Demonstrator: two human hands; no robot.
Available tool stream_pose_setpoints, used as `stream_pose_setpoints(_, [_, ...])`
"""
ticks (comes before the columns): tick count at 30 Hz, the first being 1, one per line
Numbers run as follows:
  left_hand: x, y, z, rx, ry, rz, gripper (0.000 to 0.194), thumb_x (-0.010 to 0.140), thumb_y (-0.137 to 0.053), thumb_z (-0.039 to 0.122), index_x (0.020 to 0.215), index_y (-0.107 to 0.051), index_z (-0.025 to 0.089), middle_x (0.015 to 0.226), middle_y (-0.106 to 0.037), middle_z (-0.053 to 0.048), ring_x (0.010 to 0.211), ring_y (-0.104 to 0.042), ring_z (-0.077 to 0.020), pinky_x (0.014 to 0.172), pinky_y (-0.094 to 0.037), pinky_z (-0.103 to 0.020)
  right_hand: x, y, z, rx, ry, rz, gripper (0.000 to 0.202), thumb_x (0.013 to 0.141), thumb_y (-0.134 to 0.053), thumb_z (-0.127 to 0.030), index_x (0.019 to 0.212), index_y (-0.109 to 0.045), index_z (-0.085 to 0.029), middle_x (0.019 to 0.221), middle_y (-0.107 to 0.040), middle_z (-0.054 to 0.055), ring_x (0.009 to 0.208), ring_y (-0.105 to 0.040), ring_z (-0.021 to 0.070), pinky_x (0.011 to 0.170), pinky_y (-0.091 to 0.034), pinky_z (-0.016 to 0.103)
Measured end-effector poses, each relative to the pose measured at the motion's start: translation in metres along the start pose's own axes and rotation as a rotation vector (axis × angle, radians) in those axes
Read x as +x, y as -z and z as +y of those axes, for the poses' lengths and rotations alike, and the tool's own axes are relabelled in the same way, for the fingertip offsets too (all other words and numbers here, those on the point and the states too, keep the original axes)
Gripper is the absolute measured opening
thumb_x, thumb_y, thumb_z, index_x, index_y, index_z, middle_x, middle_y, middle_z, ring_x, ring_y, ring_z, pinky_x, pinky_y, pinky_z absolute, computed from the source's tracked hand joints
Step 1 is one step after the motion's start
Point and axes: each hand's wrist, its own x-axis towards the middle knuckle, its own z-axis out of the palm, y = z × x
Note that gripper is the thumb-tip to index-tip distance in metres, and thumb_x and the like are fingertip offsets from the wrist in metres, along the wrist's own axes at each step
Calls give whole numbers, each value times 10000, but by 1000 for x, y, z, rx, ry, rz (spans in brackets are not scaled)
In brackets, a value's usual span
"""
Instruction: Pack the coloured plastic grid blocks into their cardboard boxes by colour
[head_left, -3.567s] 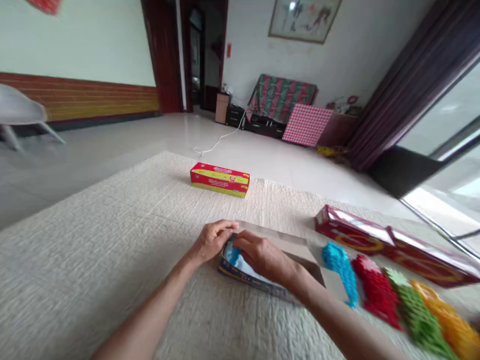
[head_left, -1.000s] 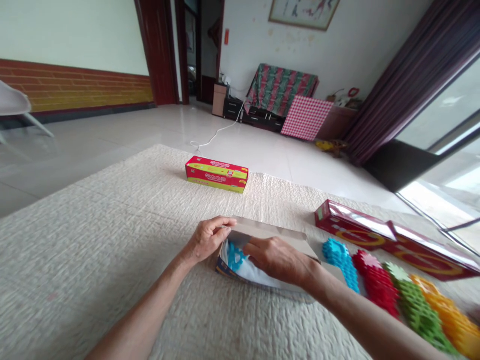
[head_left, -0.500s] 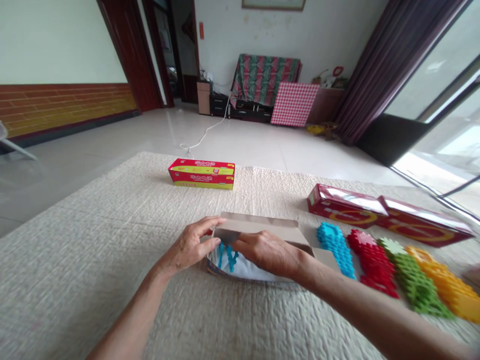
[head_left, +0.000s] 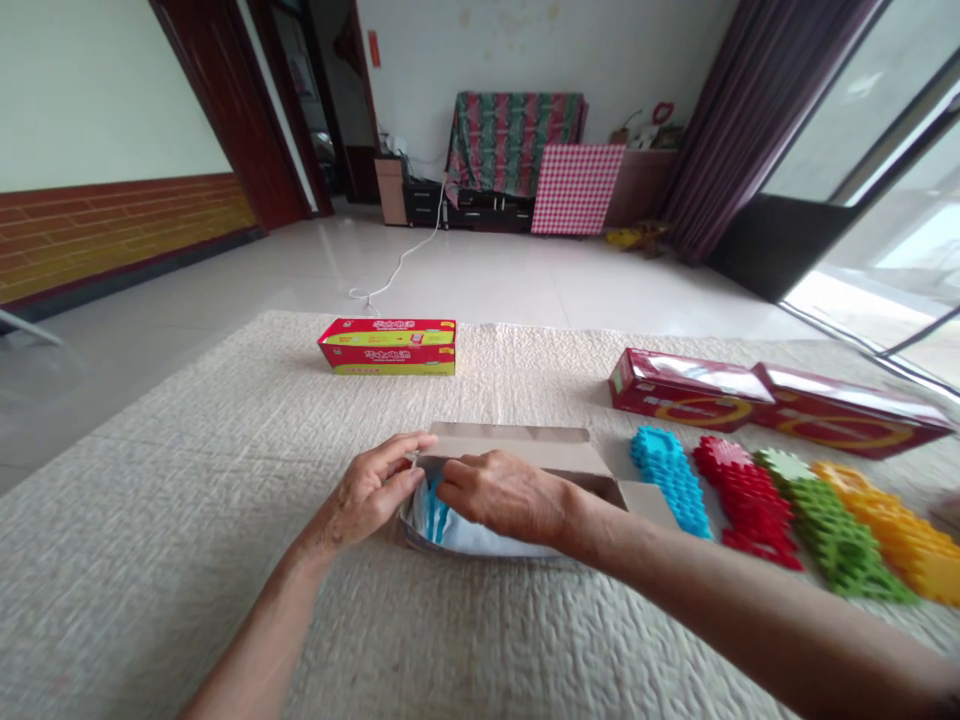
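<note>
Slim blue plastic pieces point(head_left: 432, 510) were seen inside the left end of an open grey-brown cardboard box point(head_left: 517, 448), where the half-open left hand point(head_left: 366, 495) was placed and the right hand point(head_left: 495, 495) was curled beside them, either grip undeterminable, with positioning judged underway and careful finger clearance needed next.

1. Left approach: open mat point(head_left: 187, 480) up to the left hand point(head_left: 371, 490).
2. Far side: opened lid point(head_left: 517, 447) obstructs; mat passage beyond.
3. Box point(head_left: 427, 546) opening: right hand point(head_left: 502, 497) blocks middle.
4. Right approach: side flap point(head_left: 649, 503), blue pieces point(head_left: 670, 480) obstruct.

open box point(head_left: 517, 443) partly hidden, curtain point(head_left: 739, 110) cropped
</note>
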Motion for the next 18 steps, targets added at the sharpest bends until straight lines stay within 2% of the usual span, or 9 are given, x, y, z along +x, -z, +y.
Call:
stream_pose_setpoints(5, [0,0,0,-41,39,-6,341,879,-538,244,1212,-607,218,1264,-622,-57,1207,-556,-211,980,-481,-292,8,0,-2,27,-9,-13,261,940,-294,-67,1027,-532,-130,880,-637,67,662,-568,139,535,-453,262])
stream_pose_setpoints(10, [-1,1,0,-56,61,6,328,888,-518,255,1199,-616,213,1244,-638,-51,1119,-611,-206,935,-499,-282,10,-1,-2,59,-12,22,261,931,-320,-61,1122,-483,-132,880,-637,56,629,-557,113,499,-411,230])
stream_pose_setpoints(14, [0,3,0,-42,83,-7,331,904,-497,274,1206,-611,198,1239,-644,-56,1096,-619,-209,930,-491,-291,10,-3,0,53,29,40,235,925,-357,-66,1079,-508,-161,824,-620,37,592,-541,117,466,-378,237])
stream_pose_setpoints(18, [-1,3,-1,-57,90,-13,346,904,-501,284,1221,-597,182,1144,-687,-58,974,-662,-188,877,-508,-287,9,-1,2,76,37,18,186,931,-399,-86,1013,-543,-171,898,-619,46,626,-559,114,490,-401,237])
